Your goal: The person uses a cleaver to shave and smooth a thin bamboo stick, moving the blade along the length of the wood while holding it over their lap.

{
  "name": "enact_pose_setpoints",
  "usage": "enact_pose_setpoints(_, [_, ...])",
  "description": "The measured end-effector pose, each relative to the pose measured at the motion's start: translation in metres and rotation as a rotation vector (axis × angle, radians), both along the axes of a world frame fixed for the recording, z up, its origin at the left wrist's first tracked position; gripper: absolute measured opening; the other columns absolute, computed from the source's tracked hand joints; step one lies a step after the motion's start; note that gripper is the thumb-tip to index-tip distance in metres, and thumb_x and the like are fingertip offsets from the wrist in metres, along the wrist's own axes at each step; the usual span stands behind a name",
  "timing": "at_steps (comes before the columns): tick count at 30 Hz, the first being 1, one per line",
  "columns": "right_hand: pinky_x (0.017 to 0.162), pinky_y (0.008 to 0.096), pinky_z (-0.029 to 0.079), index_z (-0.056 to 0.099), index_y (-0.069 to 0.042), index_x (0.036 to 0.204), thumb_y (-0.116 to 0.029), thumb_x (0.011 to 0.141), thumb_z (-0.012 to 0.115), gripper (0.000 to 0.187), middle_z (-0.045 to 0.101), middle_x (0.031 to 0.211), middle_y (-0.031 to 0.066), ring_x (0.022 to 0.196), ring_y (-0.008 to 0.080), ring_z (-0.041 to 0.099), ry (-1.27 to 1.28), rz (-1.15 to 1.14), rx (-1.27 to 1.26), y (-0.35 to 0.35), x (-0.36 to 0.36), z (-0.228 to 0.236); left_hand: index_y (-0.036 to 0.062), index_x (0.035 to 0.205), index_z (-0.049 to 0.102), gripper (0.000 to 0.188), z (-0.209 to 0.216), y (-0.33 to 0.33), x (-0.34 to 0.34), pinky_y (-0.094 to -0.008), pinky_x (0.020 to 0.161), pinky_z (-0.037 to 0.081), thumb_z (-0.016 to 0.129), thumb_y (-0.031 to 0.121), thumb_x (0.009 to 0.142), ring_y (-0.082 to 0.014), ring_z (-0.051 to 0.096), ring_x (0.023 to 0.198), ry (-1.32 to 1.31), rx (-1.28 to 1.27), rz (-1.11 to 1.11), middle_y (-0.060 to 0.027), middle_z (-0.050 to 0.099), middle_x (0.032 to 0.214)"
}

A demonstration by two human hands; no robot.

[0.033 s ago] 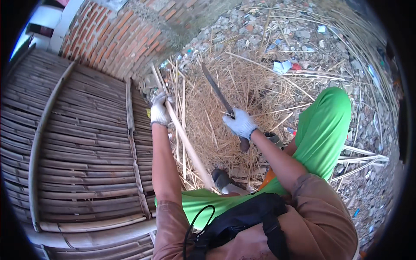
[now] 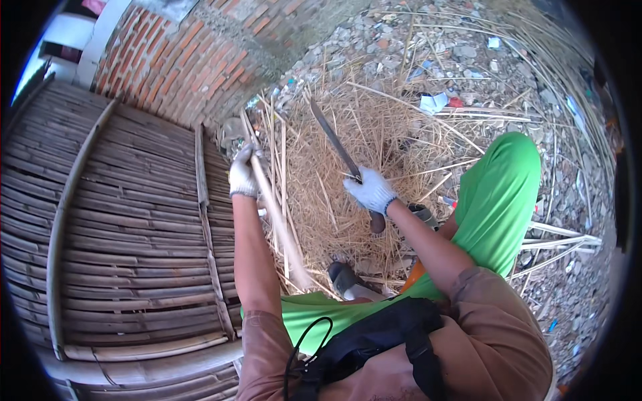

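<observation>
White-gloved hands point(image 2: 372, 191); dark-edged cuffs point(image 2: 391, 202); brown short sleeves point(image 2: 491, 311); bright green trousers point(image 2: 503, 200); black strapped pouch point(image 2: 374, 332); thin looped cable point(image 2: 330, 325)

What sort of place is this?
Probably a rough outdoor yard: a weathered red-brick wall stands behind, grey stony ground lies strewn with litter, and a brown slatted bamboo structure fills the left side.

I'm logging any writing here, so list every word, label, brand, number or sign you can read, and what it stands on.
None can be read.
Knife: no lettering shows.
Stick: none shows; it is blurred.
White scrap, red scrap: too small to tell.
</observation>
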State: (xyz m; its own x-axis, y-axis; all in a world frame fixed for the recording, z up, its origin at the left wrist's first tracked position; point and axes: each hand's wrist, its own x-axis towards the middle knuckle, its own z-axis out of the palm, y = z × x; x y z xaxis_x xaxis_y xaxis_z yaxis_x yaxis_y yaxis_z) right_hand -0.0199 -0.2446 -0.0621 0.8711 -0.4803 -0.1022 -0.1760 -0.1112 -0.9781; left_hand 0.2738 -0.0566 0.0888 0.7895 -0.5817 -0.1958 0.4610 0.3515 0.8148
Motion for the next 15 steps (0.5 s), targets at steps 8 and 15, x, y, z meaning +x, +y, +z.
enact_pose_setpoints(8, [0.079, 0.0524, 0.058, 0.074, -0.002, 0.101, -0.047, 0.096, 0.068, 0.046, 0.075, 0.088, 0.0252, 0.085, 0.0432, 0.074, -0.021, -0.060, -0.166, -0.025, -0.011, -0.016, 0.0097, 0.102, 0.062, 0.015, 0.054, 0.058, -0.024, -0.0344, 0.065, 0.040, 0.072, 0.015, 0.093, -0.0142, 0.042, 0.069, -0.288, -0.205, -0.110, -0.0001, 0.047, 0.082])
enact_pose_setpoints(15, [0.079, 0.0520, 0.058, 0.073, -0.001, 0.103, -0.048, 0.096, 0.065, 0.048, 0.075, 0.089, 0.0262, 0.085, 0.0437, 0.074, 0.025, -0.063, -0.112, -0.023, -0.012, -0.020, 0.0200, 0.078, 0.053, 0.041, 0.068, 0.156, -0.025, -0.0241, 0.041, 0.022, 0.076, 0.044, 0.103, -0.0053, 0.025, 0.045, -0.298, 0.258, 0.337, 0.0096, 0.031, 0.058])
